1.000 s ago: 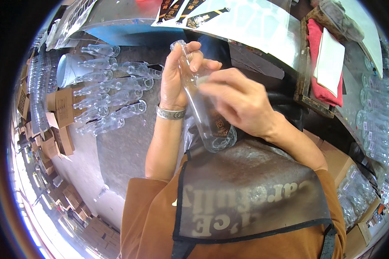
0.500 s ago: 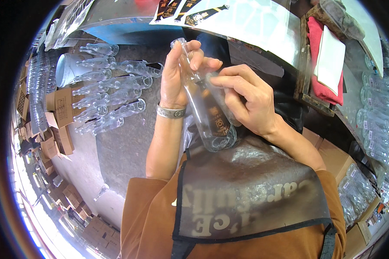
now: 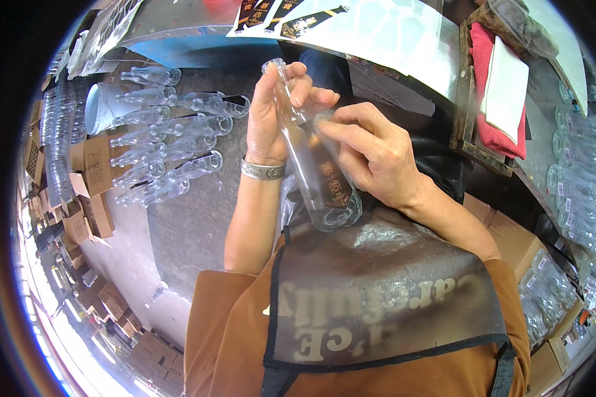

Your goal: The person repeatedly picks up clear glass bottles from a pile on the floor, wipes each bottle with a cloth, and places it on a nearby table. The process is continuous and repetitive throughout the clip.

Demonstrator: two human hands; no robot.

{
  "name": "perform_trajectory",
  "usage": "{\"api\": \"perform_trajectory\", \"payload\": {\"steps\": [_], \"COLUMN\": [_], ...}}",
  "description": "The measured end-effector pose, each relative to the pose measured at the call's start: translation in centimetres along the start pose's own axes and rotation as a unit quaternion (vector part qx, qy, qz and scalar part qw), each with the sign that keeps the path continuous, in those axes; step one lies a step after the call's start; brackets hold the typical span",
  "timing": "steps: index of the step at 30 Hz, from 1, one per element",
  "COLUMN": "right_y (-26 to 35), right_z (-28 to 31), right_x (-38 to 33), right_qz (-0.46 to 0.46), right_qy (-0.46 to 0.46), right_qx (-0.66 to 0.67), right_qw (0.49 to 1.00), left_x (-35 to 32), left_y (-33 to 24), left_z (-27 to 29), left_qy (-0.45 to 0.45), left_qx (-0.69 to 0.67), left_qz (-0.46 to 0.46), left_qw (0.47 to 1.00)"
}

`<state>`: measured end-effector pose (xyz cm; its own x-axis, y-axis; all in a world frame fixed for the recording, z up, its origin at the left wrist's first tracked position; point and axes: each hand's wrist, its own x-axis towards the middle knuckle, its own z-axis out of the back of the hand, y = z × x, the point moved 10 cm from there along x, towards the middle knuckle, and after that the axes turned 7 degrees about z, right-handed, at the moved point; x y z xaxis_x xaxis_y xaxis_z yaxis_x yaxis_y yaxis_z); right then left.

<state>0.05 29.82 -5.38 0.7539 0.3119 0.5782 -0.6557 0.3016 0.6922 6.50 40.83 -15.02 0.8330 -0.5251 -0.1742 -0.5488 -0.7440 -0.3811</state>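
Observation:
A clear glass bottle (image 3: 295,149) is held at a slant in front of my apron, its neck up and its base toward me. My left hand (image 3: 265,119) is wrapped round the neck and shoulder, thumb on the near side. On the bottle's side is a long black label (image 3: 331,175) with gold print. Against the upper part of that label, my right hand (image 3: 381,155) presses its bent, gathered fingers. Whether its fingertips pinch a label edge or a film is hidden.
A white sheet with black labels (image 3: 311,25) lies on the bench ahead. A red cloth (image 3: 478,119) under a white pad (image 3: 508,92) sits right. Several clear bottles (image 3: 198,126) lie at left near a bucket (image 3: 98,106) and cardboard boxes (image 3: 96,165); more bottles (image 3: 566,178) line the right.
My right hand has shifted slightly, its fingers curling closer over the bottle's shoulder. The bottle has turned a little in place, while my left hand keeps its hold.

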Motion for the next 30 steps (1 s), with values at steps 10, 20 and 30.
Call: {"api": "perform_trajectory", "payload": {"steps": [10,20,30], "right_y": [1.7,2.7,-1.5], "right_z": [-0.6,-1.2,0.7], "right_x": [0.3,-0.9,0.9], "right_qz": [0.064,0.071,-0.064], "right_qy": [0.056,0.177,0.05], "right_qx": [0.032,0.138,0.154], "right_qw": [0.996,0.972,0.985], "left_x": [0.2,-0.9,-26.3], "left_y": [0.0,-2.4,-17.0], "left_z": [0.2,0.2,9.9], "left_qy": [0.01,0.055,-0.384], "left_qx": [-0.001,-0.021,0.244], "left_qz": [0.003,-0.045,-0.36], "left_qw": [1.0,0.997,0.815]}}
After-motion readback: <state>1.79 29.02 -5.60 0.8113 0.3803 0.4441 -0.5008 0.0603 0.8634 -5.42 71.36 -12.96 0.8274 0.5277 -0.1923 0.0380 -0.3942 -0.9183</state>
